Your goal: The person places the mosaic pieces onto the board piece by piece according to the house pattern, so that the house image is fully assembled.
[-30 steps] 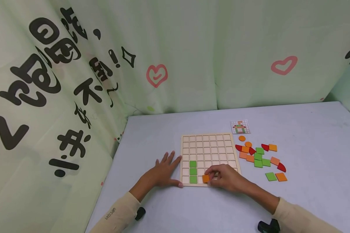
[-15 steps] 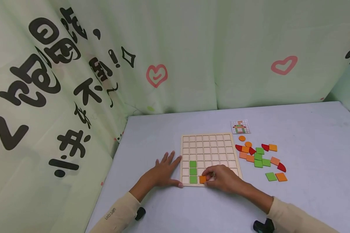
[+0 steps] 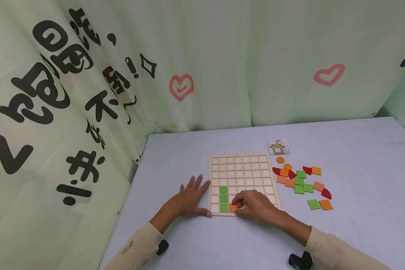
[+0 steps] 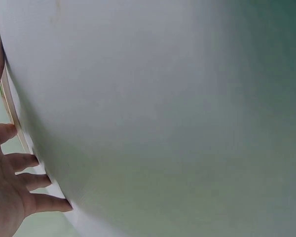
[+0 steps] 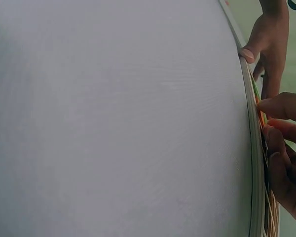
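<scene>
Right hand [image 3: 257,205] has an orange tile [image 3: 232,208] pinched at the grid board's [image 3: 239,156] bottom row, third column, just beside the lowest of three stacked-in-column green tiles [image 3: 224,198]; can't tell if it's fully seated. Left hand [image 3: 188,201] grips nothing, fingers spread, touching the board's left edge. Loose tiles [image 3: 299,181] and picture card [image 3: 278,146] sit right of it.

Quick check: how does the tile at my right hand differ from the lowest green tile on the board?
The held tile is orange; the lowest green tile is green. The right hand pinches the held tile, while no hand touches the lowest green tile. Fingers partly cover the held tile; the lowest green tile shows whole in the head view. Both are at the board's near row, side by side.
</scene>
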`<state>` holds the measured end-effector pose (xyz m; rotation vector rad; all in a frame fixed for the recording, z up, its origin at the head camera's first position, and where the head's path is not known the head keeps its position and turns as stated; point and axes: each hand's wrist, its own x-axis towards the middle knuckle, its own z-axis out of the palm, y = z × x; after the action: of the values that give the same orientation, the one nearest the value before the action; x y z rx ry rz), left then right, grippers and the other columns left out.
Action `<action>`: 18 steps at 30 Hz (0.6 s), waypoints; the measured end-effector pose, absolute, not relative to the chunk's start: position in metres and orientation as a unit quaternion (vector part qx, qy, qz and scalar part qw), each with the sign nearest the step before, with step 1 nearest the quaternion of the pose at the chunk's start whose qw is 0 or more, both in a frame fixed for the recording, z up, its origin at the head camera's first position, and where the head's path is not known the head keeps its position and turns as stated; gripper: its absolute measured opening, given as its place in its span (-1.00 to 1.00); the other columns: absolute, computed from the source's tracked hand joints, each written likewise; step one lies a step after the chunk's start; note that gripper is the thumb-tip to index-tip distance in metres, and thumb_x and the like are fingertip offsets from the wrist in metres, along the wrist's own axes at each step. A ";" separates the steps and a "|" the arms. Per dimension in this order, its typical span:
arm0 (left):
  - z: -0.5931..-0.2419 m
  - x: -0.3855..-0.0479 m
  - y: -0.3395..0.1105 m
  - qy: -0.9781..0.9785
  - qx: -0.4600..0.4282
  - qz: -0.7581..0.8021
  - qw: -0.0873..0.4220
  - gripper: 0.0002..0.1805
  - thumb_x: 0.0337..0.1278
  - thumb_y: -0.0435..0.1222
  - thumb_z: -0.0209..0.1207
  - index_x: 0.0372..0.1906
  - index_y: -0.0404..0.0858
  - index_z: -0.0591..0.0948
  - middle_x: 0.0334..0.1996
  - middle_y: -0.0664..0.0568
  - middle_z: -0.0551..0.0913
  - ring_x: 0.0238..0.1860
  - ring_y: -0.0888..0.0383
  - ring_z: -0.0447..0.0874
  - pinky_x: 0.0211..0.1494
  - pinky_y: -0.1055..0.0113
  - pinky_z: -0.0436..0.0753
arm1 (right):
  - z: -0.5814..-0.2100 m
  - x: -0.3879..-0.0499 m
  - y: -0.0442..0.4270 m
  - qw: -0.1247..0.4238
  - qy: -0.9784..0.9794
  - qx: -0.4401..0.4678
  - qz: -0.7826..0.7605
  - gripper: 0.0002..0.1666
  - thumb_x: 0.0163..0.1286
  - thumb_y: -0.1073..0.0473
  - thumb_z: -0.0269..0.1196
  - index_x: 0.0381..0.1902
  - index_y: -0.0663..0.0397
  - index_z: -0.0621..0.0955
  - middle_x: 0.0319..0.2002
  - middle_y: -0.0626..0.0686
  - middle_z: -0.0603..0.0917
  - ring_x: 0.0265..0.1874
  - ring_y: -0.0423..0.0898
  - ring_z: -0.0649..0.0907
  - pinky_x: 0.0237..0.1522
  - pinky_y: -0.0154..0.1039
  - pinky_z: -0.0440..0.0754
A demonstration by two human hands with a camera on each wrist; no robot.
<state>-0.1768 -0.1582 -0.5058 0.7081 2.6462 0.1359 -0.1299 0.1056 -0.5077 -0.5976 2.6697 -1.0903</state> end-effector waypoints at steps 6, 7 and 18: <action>-0.503 -0.176 -0.157 0.946 0.251 0.048 0.200 0.25 -0.13 0.43 0.28 0.62 0.00 0.05 0.63 -0.14 -0.07 0.62 -0.25 -0.15 0.41 -0.40 0.19 | -0.507 -0.131 0.104 0.100 0.905 -0.198 -0.363 -0.75 0.10 0.26 0.52 -0.22 0.05 0.77 -0.44 -0.20 0.65 -0.41 -0.26 0.53 -0.34 -0.37 0.48; -0.503 -0.176 -0.157 0.946 0.251 0.048 0.200 0.24 -0.13 0.43 0.28 0.62 0.00 0.05 0.63 -0.14 -0.07 0.62 -0.24 -0.15 0.41 -0.40 0.19 | -0.506 -0.131 0.103 0.101 0.905 -0.197 -0.363 -0.75 0.10 0.26 0.52 -0.22 0.05 0.77 -0.44 -0.20 0.64 -0.41 -0.26 0.53 -0.34 -0.37 0.48; -0.505 -0.176 -0.157 0.946 0.250 0.043 0.200 0.24 -0.13 0.44 0.27 0.62 0.03 0.04 0.64 -0.13 -0.07 0.62 -0.24 -0.16 0.42 -0.39 0.20 | -0.504 -0.130 0.103 0.101 0.910 -0.195 -0.351 -0.74 0.09 0.24 0.53 -0.21 0.05 0.77 -0.44 -0.20 0.64 -0.41 -0.24 0.52 -0.35 -0.37 0.48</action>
<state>-0.1761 -0.1574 -0.5046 0.6999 2.6457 0.1192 -0.1301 0.1033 -0.5044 -0.5771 2.6887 -1.0367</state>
